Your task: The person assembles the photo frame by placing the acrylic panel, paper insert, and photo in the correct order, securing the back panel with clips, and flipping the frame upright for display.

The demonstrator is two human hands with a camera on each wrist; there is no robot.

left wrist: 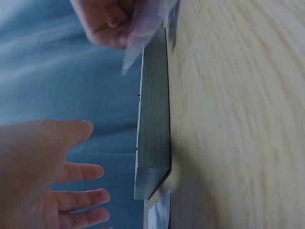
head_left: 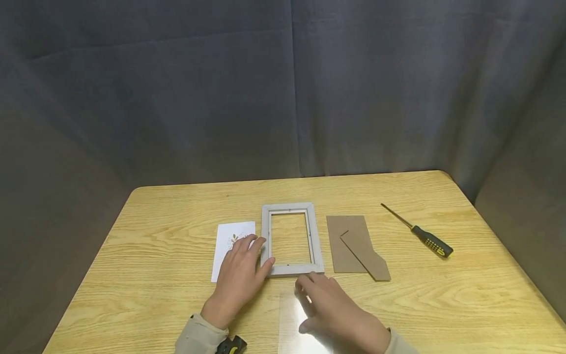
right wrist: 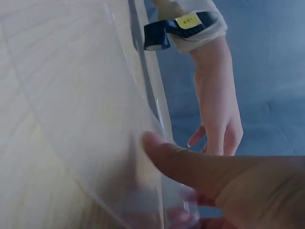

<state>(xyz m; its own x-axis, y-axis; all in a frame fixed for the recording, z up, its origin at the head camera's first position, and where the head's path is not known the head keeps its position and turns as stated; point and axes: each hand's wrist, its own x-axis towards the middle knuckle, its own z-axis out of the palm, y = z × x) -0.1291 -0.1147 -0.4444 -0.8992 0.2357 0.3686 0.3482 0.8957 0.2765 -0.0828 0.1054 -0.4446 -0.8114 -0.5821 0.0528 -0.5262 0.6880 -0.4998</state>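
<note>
A clear plastic sheet (right wrist: 81, 100) is pinched in my right hand (head_left: 331, 307), thumb on one face and fingers on the other; it bends in the right wrist view. In the head view the sheet (head_left: 290, 324) shows faintly below the frame. The light grey picture frame (head_left: 316, 238) lies flat, its opening showing bare wood. My left hand (head_left: 240, 270) hovers by the frame's lower left corner with fingers spread, holding nothing. Beneath its fingers lies a white card (head_left: 223, 241) with a small printed plant design, partly hidden.
Right of the frame lies a brown backing board (head_left: 351, 250) with its stand leg angled out. Farther right is a screwdriver (head_left: 431, 239) with a black and yellow handle. A dark curtain (head_left: 221, 108) hangs behind the wooden table (head_left: 146, 255).
</note>
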